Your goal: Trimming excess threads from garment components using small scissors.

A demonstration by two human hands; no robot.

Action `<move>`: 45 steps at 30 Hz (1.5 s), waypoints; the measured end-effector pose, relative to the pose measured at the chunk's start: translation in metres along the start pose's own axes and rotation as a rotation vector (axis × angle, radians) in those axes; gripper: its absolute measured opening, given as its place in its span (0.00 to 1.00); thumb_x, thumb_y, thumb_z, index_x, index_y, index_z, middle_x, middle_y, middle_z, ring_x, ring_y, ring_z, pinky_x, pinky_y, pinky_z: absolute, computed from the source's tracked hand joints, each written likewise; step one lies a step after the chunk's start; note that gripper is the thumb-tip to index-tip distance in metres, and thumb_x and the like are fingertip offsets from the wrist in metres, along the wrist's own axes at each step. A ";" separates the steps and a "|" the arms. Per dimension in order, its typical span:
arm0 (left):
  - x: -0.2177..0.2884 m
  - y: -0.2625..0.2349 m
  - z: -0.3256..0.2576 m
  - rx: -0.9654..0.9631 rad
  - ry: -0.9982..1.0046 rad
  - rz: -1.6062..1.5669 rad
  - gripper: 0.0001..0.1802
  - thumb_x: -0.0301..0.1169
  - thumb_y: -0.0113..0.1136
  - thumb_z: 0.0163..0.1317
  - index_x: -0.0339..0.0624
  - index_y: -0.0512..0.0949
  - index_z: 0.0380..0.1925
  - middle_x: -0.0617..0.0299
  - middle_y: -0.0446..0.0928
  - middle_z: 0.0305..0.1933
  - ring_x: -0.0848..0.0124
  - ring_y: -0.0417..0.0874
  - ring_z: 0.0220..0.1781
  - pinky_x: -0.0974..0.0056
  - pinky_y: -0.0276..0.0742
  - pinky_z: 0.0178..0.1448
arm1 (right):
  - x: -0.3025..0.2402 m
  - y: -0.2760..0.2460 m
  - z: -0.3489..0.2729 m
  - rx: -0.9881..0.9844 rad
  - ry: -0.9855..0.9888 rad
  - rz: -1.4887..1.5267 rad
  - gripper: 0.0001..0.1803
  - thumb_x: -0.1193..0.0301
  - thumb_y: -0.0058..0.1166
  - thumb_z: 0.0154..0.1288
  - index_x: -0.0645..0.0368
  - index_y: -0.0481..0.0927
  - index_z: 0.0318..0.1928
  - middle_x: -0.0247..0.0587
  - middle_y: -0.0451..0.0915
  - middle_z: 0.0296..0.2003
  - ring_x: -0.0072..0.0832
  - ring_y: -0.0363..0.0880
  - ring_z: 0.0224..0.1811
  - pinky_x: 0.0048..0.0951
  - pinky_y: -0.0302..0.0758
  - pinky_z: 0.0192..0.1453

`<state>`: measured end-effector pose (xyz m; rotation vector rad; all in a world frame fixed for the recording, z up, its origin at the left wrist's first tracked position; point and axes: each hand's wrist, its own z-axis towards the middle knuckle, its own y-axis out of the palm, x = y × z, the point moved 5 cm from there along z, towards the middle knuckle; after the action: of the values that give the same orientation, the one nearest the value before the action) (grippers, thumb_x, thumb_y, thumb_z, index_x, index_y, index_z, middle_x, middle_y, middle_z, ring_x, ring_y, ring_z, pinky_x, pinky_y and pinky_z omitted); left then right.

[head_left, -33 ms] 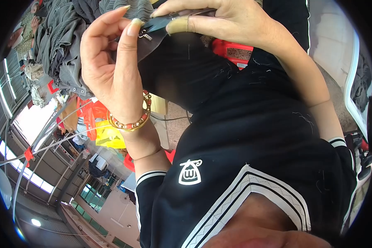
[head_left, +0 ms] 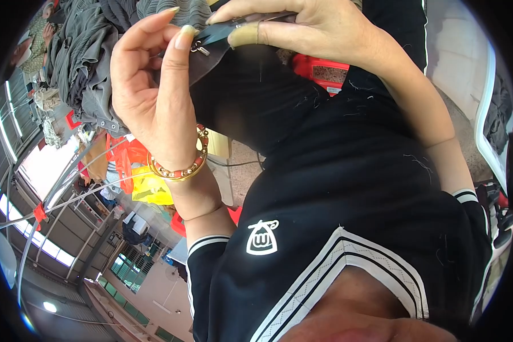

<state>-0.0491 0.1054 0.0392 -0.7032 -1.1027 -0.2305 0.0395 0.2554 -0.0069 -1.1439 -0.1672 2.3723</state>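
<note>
1. Left hand (head_left: 148, 97): my thumb is closed toward the curled fingers, gripping the dark grey cloth (head_left: 204, 67); the forefinger stands raised. The exact contact is hidden.
2. Right hand (head_left: 330, 31): my thumb, in a yellowish cover (head_left: 245, 36), and fingers are closed around a bladed tool, apparently snips (head_left: 218, 34). Blade gap: cannot tell.
3. Location: the cloth lies at my left thumb, above my lap; a small metal fitting (head_left: 203, 50) sits just beside that thumb.
4. Step in hand, as judged: close tool work beside the fitting.
5. Next move calls for steady cloth and blade tips clear of my left thumb.
</note>
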 end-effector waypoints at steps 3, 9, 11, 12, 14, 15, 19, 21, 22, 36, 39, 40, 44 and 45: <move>0.000 -0.004 -0.002 -0.018 0.000 0.033 0.14 0.19 0.62 0.65 0.31 0.78 0.51 0.58 0.82 0.42 0.76 0.82 0.44 0.75 0.77 0.54 | -0.009 -0.003 0.006 -0.029 0.026 -0.002 0.12 0.71 0.62 0.63 0.65 0.84 0.45 0.48 0.81 0.29 0.36 0.81 0.30 0.31 0.73 0.32; 0.002 -0.003 -0.001 0.008 -0.022 0.004 0.13 0.20 0.65 0.63 0.35 0.79 0.48 0.66 0.79 0.40 0.84 0.75 0.38 0.79 0.70 0.45 | 0.000 0.000 0.000 -0.023 -0.032 -0.011 0.12 0.72 0.62 0.63 0.65 0.84 0.45 0.47 0.81 0.30 0.36 0.80 0.29 0.31 0.73 0.33; 0.003 -0.006 -0.004 -0.032 0.002 0.095 0.14 0.21 0.67 0.61 0.36 0.80 0.48 0.65 0.79 0.41 0.81 0.76 0.40 0.77 0.71 0.46 | 0.009 -0.004 -0.006 -0.013 0.047 0.103 0.12 0.73 0.62 0.64 0.65 0.84 0.45 0.45 0.81 0.30 0.34 0.80 0.30 0.30 0.73 0.34; 0.005 -0.009 -0.005 -0.075 0.025 0.187 0.16 0.23 0.69 0.59 0.37 0.80 0.47 0.64 0.79 0.42 0.79 0.77 0.41 0.75 0.72 0.47 | 0.015 -0.008 -0.009 -0.001 0.130 0.217 0.11 0.73 0.62 0.64 0.64 0.84 0.46 0.44 0.81 0.30 0.31 0.79 0.31 0.29 0.73 0.34; 0.021 -0.005 -0.007 -0.334 0.334 0.592 0.24 0.29 0.75 0.49 0.47 0.82 0.49 0.59 0.78 0.51 0.63 0.77 0.52 0.63 0.74 0.51 | 0.021 -0.014 -0.014 -0.008 0.307 0.290 0.12 0.73 0.63 0.65 0.64 0.84 0.48 0.39 0.81 0.31 0.24 0.78 0.32 0.25 0.72 0.36; 0.021 -0.003 -0.008 -0.446 0.294 0.720 0.25 0.30 0.74 0.50 0.49 0.82 0.51 0.60 0.78 0.52 0.61 0.77 0.54 0.61 0.71 0.56 | 0.026 -0.018 -0.017 0.007 0.344 0.281 0.13 0.73 0.63 0.65 0.64 0.84 0.48 0.38 0.81 0.32 0.22 0.77 0.32 0.24 0.72 0.36; 0.020 0.003 -0.002 -0.454 0.401 0.926 0.20 0.29 0.72 0.53 0.47 0.83 0.48 0.61 0.80 0.53 0.61 0.78 0.54 0.59 0.68 0.59 | 0.036 -0.024 -0.026 0.066 0.497 0.341 0.14 0.74 0.64 0.64 0.64 0.83 0.50 0.34 0.81 0.35 0.18 0.76 0.35 0.22 0.72 0.38; 0.018 0.007 0.009 -0.458 0.460 0.910 0.14 0.29 0.69 0.53 0.47 0.83 0.42 0.65 0.81 0.46 0.64 0.79 0.50 0.62 0.67 0.56 | 0.045 -0.020 -0.028 0.235 -0.041 0.515 0.15 0.74 0.64 0.64 0.64 0.84 0.50 0.34 0.81 0.35 0.18 0.77 0.36 0.21 0.72 0.39; 0.019 0.011 0.016 -0.395 0.462 0.810 0.07 0.28 0.67 0.58 0.44 0.82 0.37 0.61 0.82 0.38 0.64 0.81 0.42 0.64 0.70 0.49 | 0.031 -0.030 -0.025 0.074 0.467 0.291 0.15 0.74 0.64 0.64 0.65 0.83 0.50 0.34 0.81 0.35 0.19 0.77 0.36 0.21 0.73 0.40; -0.024 -0.008 0.044 -0.225 -0.366 -0.491 0.10 0.26 0.57 0.71 0.36 0.76 0.49 0.63 0.83 0.44 0.80 0.81 0.44 0.74 0.74 0.52 | 0.022 -0.027 0.010 0.150 0.129 -0.019 0.19 0.77 0.69 0.54 0.60 0.84 0.49 0.34 0.73 0.26 0.20 0.71 0.26 0.22 0.67 0.28; -0.025 -0.010 0.046 -0.202 -0.409 -0.594 0.11 0.26 0.55 0.71 0.35 0.75 0.50 0.61 0.84 0.43 0.79 0.83 0.43 0.73 0.77 0.51 | 0.020 -0.024 0.020 0.132 0.098 -0.037 0.19 0.77 0.68 0.54 0.60 0.85 0.49 0.34 0.74 0.26 0.21 0.72 0.26 0.23 0.69 0.29; -0.025 -0.011 0.047 -0.194 -0.411 -0.601 0.11 0.26 0.55 0.71 0.35 0.75 0.50 0.61 0.84 0.43 0.79 0.83 0.43 0.73 0.77 0.51 | 0.019 -0.024 0.022 0.126 0.082 -0.045 0.19 0.77 0.68 0.54 0.60 0.85 0.48 0.35 0.74 0.26 0.22 0.73 0.26 0.23 0.69 0.29; -0.029 -0.010 0.047 -0.196 -0.404 -0.619 0.11 0.25 0.55 0.71 0.35 0.75 0.51 0.60 0.84 0.43 0.78 0.83 0.44 0.73 0.77 0.51 | 0.020 -0.019 0.025 0.113 0.034 -0.140 0.19 0.76 0.68 0.53 0.58 0.85 0.48 0.34 0.76 0.26 0.24 0.75 0.26 0.24 0.69 0.29; -0.031 -0.009 0.046 -0.197 -0.409 -0.607 0.11 0.25 0.55 0.71 0.35 0.75 0.51 0.60 0.84 0.43 0.78 0.83 0.44 0.73 0.77 0.51 | 0.021 -0.017 0.025 0.135 0.036 -0.154 0.20 0.75 0.68 0.52 0.58 0.85 0.48 0.33 0.76 0.26 0.24 0.75 0.26 0.25 0.68 0.29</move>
<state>-0.1018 0.1222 0.0284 -0.5843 -1.6904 -0.7445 0.0160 0.2823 -0.0001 -1.0704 -0.0781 2.1915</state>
